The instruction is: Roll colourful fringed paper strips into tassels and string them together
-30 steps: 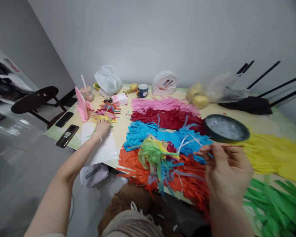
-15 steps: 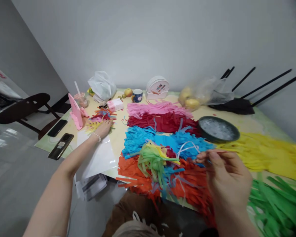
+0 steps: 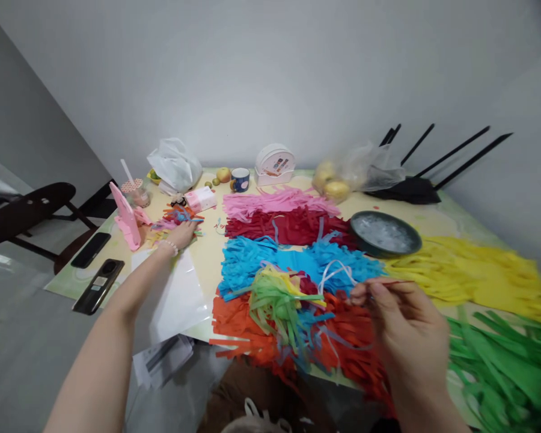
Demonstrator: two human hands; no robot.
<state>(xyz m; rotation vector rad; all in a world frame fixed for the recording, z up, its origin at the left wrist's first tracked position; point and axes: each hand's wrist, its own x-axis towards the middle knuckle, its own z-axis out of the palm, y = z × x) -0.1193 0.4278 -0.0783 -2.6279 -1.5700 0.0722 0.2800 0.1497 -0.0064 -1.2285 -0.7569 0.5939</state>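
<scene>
My left hand (image 3: 181, 233) reaches far out to the left and rests, fingers closed down, on a small heap of mixed coloured paper strips (image 3: 179, 216) beside a white sheet (image 3: 175, 294). My right hand (image 3: 403, 328) hovers over the orange fringe (image 3: 356, 337), pinching a thin red stick (image 3: 390, 281) between thumb and fingers. A loose bunch of green, yellow and blue strips (image 3: 282, 297) lies just left of it. Bands of pink (image 3: 275, 200), dark red (image 3: 293, 225) and blue fringe (image 3: 270, 258) cover the table's middle.
A dark bowl of white stuff (image 3: 385, 233) sits right of the fringes. Yellow (image 3: 473, 273) and green fringe (image 3: 505, 367) spread to the right. A pink stand (image 3: 125, 216), two phones (image 3: 91, 248), cup, mug (image 3: 240, 179), bags and fruit line the far and left edges.
The view has swung right and down a little. My left hand slid further out into the mixed strip heap. My right hand kept its pinch on the stick and barely moved.
</scene>
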